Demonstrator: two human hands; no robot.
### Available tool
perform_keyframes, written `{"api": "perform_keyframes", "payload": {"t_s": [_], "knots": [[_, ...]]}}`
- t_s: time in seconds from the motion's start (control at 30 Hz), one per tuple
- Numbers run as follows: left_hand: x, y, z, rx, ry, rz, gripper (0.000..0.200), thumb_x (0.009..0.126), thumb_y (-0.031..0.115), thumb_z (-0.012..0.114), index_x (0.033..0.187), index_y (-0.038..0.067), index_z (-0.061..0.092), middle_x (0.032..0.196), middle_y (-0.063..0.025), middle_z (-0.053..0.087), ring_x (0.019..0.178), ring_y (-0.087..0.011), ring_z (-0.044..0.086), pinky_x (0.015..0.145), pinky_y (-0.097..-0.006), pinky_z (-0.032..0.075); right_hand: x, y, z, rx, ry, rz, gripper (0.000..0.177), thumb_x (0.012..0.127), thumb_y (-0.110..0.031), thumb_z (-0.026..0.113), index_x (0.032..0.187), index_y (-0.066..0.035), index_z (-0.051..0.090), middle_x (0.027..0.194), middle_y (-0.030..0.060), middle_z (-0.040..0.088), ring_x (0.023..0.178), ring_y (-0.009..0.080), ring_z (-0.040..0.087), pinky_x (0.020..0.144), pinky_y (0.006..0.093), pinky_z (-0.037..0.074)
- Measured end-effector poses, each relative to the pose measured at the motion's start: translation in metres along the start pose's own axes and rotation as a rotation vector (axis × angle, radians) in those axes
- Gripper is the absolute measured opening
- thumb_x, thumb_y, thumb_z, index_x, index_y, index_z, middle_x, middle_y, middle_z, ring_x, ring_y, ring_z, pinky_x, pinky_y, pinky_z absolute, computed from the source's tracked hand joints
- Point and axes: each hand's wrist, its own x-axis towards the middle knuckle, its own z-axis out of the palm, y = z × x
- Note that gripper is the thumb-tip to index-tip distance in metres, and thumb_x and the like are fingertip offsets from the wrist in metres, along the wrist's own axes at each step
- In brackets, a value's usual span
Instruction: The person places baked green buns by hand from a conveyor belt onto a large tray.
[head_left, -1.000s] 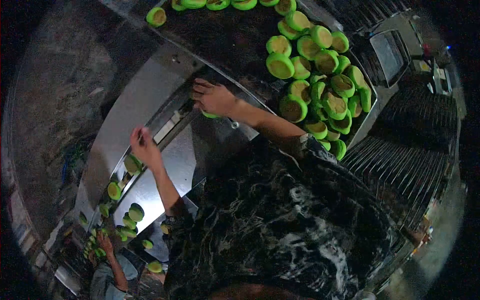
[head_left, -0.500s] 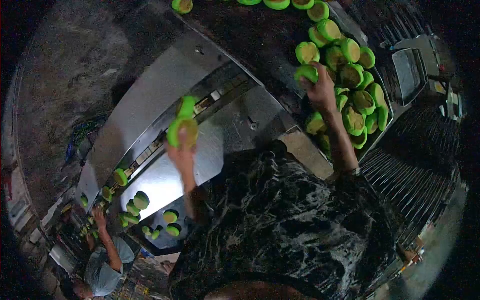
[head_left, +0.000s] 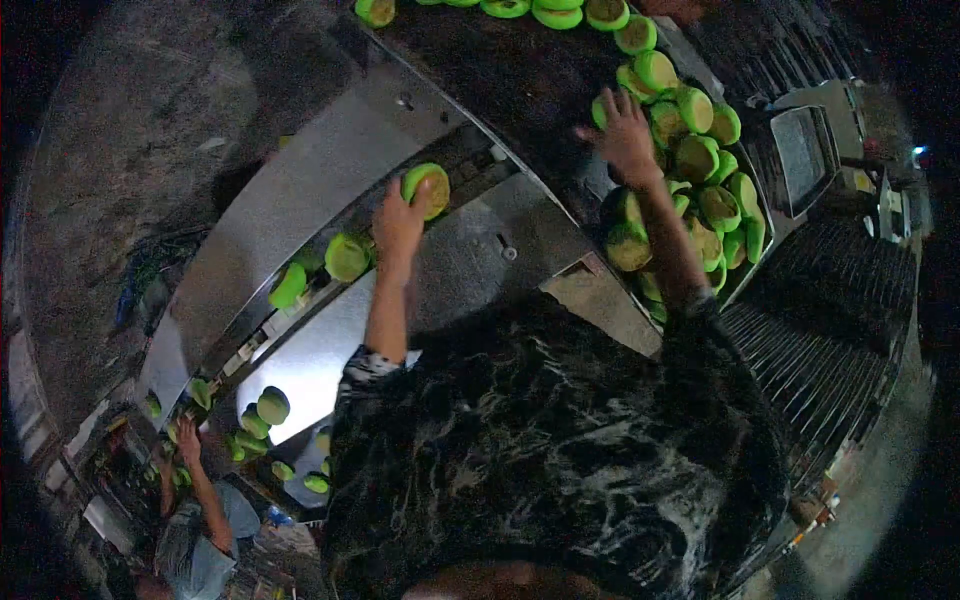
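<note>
My left hand (head_left: 400, 225) grips a round green piece with a brownish flat face (head_left: 432, 192), held at the narrow chain track (head_left: 250, 345). Just down-left of that hand, another green round piece (head_left: 347, 257) sits at the track, with one more (head_left: 288, 287) beyond it. Over the edge of the heap, my right hand (head_left: 627, 140) has its fingers spread and holds nothing. A green piece (head_left: 601, 110) lies partly hidden behind those fingers. The heaped green pieces (head_left: 697, 157) rest on a dark tray (head_left: 500, 70), some tilted, some overlapping.
At lower left, a co-worker's hands (head_left: 188, 440) are among green pieces at the track's far end. Several green pieces (head_left: 272, 405) lie on the shiny metal plate (head_left: 320, 350). A grey metal bin (head_left: 803, 155) and ribbed dark racks (head_left: 820, 340) stand at right.
My left hand has moved up and right along the track. Pieces on the track have shifted down-left. My right hand has let go of the green piece it held and opened.
</note>
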Motion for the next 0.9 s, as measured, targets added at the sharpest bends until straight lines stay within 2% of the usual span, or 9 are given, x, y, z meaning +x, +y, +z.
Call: {"api": "perform_keyframes", "payload": {"t_s": [0.07, 0.27, 0.37, 0.5, 0.57, 0.63, 0.73, 0.83, 0.9], "knots": [[-0.025, -0.012, 0.012, 0.432, 0.57, 0.29, 0.039, 0.084, 0.035, 0.054, 0.101, 0.001, 0.055, 0.11, -0.0156, 0.054, 0.102, -0.0344, 0.049, 0.084, -0.0414, 0.039, 0.007, 0.031, -0.008, 0.09, -0.038, -0.109, 0.058, 0.08, -0.038, 0.058, 0.125, -0.006, 0.039, 0.119, 0.0223, 0.048, 0.108, 0.0347, 0.049, 0.088, 0.0418, 0.041], [-0.049, -0.072, -0.016, 0.355, 0.971, 0.612, 0.034, 0.084, 0.032, 0.053, 0.104, 0.004, 0.056, 0.126, -0.0111, 0.045, 0.115, -0.0317, 0.041, 0.092, -0.0498, 0.032, -0.023, -0.136, -0.071, 0.966, 0.065, -0.005, 0.034, 0.082, -0.02, 0.058, 0.113, -0.007, 0.049, 0.084, 0.0189, 0.063, 0.079, 0.0334, 0.062, 0.07, 0.0394, 0.05], [-0.074, -0.096, -0.015, 0.754, 0.456, 0.341, 0.051, 0.085, 0.044, 0.045, 0.118, 0.005, 0.05, 0.137, -0.0123, 0.033, 0.119, -0.0346, 0.037, 0.095, -0.0567, 0.023, -0.023, -0.207, -0.032, 0.989, -0.602, -0.032, 0.034, 0.084, -0.015, 0.05, 0.115, -0.001, 0.049, 0.115, 0.0159, 0.052, 0.098, 0.0322, 0.055, 0.082, 0.0384, 0.047], [-0.099, -0.069, -0.03, 0.991, 0.455, 0.026, 0.053, 0.083, 0.043, 0.05, 0.115, 0.0, 0.052, 0.131, -0.0204, 0.036, 0.118, -0.0402, 0.034, 0.096, -0.0553, 0.023, -0.048, -0.203, -0.006, 0.324, -0.182, -0.298, 0.035, 0.082, -0.016, 0.047, 0.113, -0.001, 0.051, 0.115, 0.0162, 0.052, 0.096, 0.0344, 0.055, 0.08, 0.0402, 0.047], [-0.087, 0.001, 0.003, 0.109, 0.198, 0.315, 0.048, 0.079, 0.035, 0.059, 0.109, -0.002, 0.054, 0.123, -0.0236, 0.04, 0.115, -0.0417, 0.034, 0.095, -0.0526, 0.026, -0.054, -0.141, -0.039, 0.372, -0.255, -0.285, 0.039, 0.077, -0.017, 0.049, 0.115, -0.005, 0.051, 0.114, 0.0137, 0.053, 0.096, 0.0336, 0.055, 0.08, 0.041, 0.047], [-0.085, 0.104, 0.062, 0.289, -0.038, 0.782, 0.044, 0.07, 0.027, 0.066, 0.103, -0.001, 0.057, 0.114, -0.0248, 0.045, 0.113, -0.0397, 0.036, 0.097, -0.051, 0.025, -0.045, -0.053, -0.093, 0.475, -0.457, 0.011, 0.042, 0.071, -0.011, 0.054, 0.113, -0.012, 0.054, 0.106, 0.0147, 0.058, 0.096, 0.0281, 0.056, 0.08, 0.0402, 0.047], [-0.094, 0.178, 0.154, 0.587, -0.555, 0.666, 0.045, 0.065, 0.018, 0.062, 0.101, -0.007, 0.054, 0.099, -0.0254, 0.049, 0.092, -0.0368, 0.051, 0.091, -0.0451, 0.035, -0.087, 0.044, -0.073, 0.011, -0.457, -0.51, 0.044, 0.072, -0.016, 0.057, 0.116, -0.014, 0.052, 0.11, 0.011, 0.054, 0.101, 0.0287, 0.05, 0.088, 0.0407, 0.04], [-0.099, 0.17, 0.189, 0.513, -0.322, 0.873, 0.049, 0.067, 0.016, 0.064, 0.109, -0.005, 0.049, 0.1, -0.0203, 0.05, 0.095, -0.0312, 0.05, 0.092, -0.0386, 0.035, -0.097, 0.097, -0.051, -0.031, -0.617, -0.539, 0.05, 0.072, -0.019, 0.059, 0.12, -0.013, 0.047, 0.118, 0.0119, 0.049, 0.113, 0.0281, 0.04, 0.094, 0.0437, 0.034], [-0.112, 0.151, 0.152, -0.868, -0.397, 0.521, 0.032, 0.072, 0.018, 0.066, 0.098, 0.001, 0.057, 0.096, -0.013, 0.057, 0.094, -0.0305, 0.055, 0.09, -0.0437, 0.037, -0.091, 0.073, -0.075, 0.007, -0.747, -0.489, 0.051, 0.063, -0.017, 0.067, 0.11, -0.008, 0.052, 0.122, 0.0102, 0.044, 0.111, 0.0291, 0.042, 0.093, 0.0404, 0.036]]}}
